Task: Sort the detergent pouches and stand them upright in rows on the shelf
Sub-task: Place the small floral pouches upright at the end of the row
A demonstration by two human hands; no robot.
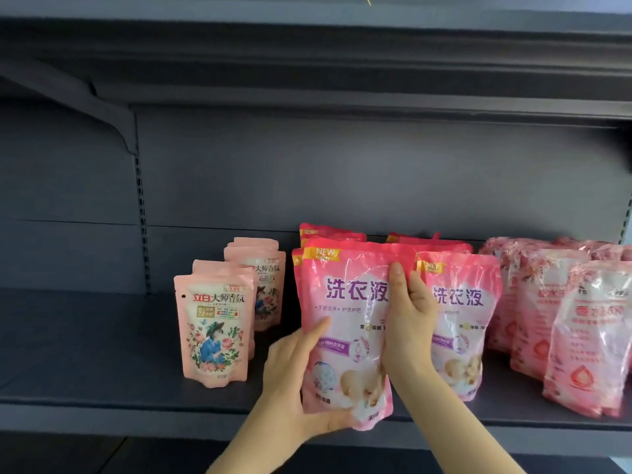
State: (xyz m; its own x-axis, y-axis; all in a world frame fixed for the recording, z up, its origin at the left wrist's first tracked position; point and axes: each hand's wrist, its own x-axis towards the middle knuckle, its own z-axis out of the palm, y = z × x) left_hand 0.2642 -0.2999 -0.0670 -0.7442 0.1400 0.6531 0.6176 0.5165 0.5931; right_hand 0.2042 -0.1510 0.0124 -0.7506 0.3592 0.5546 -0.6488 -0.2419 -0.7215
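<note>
- So, I have both hands on 1 big pink pouch (345, 323), near the middle of the shelf (102, 371), right at the front.
- L hand (294, 381) grips the low left corner: thumb on the front, fingers tucked under & behind. I think that's to carry the weight, bc the bag looks soft & full.
- R hand (408, 323) grips the right edge higher up: thumb flat on the front, fingers curled round the back. That stops the top from flopping over.
- Pouch is upright, tipped a tiny bit, w/ its bottom at the front lip of the shelf. Can't tell if it sits on the shelf or hangs in my hands.
- More pink bags (328, 234) of the same kind stand behind it, so this 1 is the front of that row. Same kind goes w/ same kind.
- A 2nd pink row (460, 323) stands just beside it on the right, close to my R hand.
- Small peach pouches (213, 330) stand in 2 rows on the left, apart from the pink 1s.
- Crinkly red-pink bags (588, 336) stand far right in their own group.
- Next, I'd slide the bottom back a bit so it stands flat, then let go slowly. Too fast & it may tip fwd off the lip.
</note>
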